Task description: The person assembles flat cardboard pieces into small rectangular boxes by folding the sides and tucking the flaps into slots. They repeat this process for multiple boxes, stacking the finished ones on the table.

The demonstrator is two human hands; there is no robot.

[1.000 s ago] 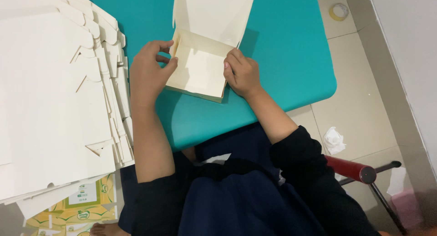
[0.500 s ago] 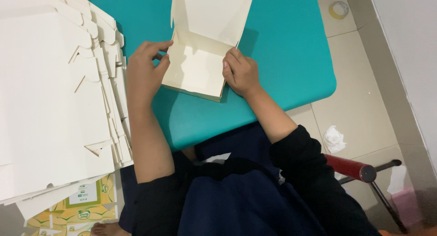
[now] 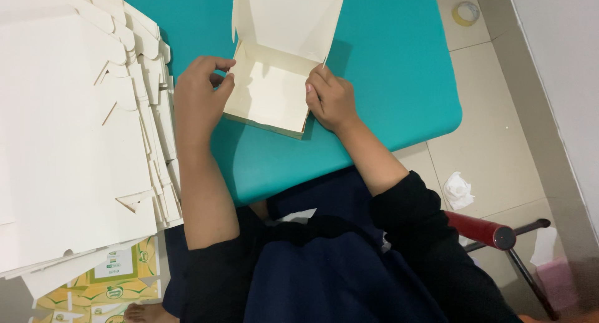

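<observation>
Cream cardboard box (image 3: 269, 89), lid standing open, is sitting on the teal surface (image 3: 387, 67) betw. both hands. Left hand (image 3: 198, 97) is pinching the box's left wall, fingers closed on it; right hand (image 3: 331, 98) is gripping the right wall edge. Prob. light, thin, creases easily, so best held at folded edges. Flat blanks stack (image 3: 75, 130) is lying just left.

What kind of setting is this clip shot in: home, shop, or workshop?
Probably a small home or informal packing spot, not a factory. A teal table stands on a tiled floor, a big stack of flat box blanks waits beside it, and both hands fold one cream cardboard box.
</observation>
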